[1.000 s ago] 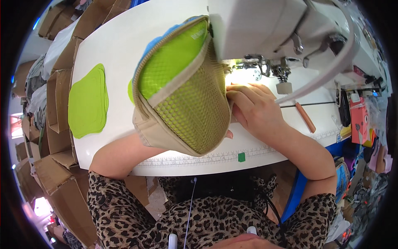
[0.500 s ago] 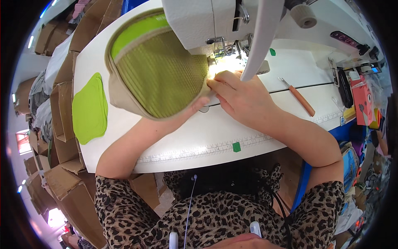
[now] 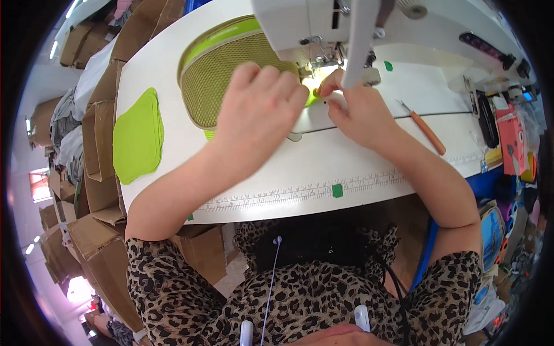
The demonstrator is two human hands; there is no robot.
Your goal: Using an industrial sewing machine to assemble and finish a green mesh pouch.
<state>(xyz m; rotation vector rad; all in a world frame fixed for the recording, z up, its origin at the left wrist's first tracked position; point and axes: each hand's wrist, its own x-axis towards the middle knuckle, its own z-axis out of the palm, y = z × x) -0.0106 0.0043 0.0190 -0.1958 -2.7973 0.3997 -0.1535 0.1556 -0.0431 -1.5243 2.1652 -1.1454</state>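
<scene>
A khaki mesh piece (image 3: 210, 86) with a lime green band and a beige bound edge lies under the head of a white sewing machine (image 3: 300, 26). My left hand (image 3: 262, 115) is over its right part, fingers curled inward; the fingertips and anything in them are hidden. By the lit needle area, my right hand (image 3: 360, 112) has thumb and index finger apart. Its index fingertip is close to a small lime green edge (image 3: 313, 97); whether they touch is unclear.
A stack of lime green fabric pieces (image 3: 138, 138) lies at the left of the white table (image 3: 254, 187). To the right is a seam ripper (image 3: 427, 131) with an orange handle. A ruler strip (image 3: 300, 193) runs along the front edge. Cardboard boxes (image 3: 101, 248) stand at the left.
My left hand has come from under the mesh piece to above it. The piece now lies flatter, with a green edge showing by the needle. My right thumb and index finger have parted.
</scene>
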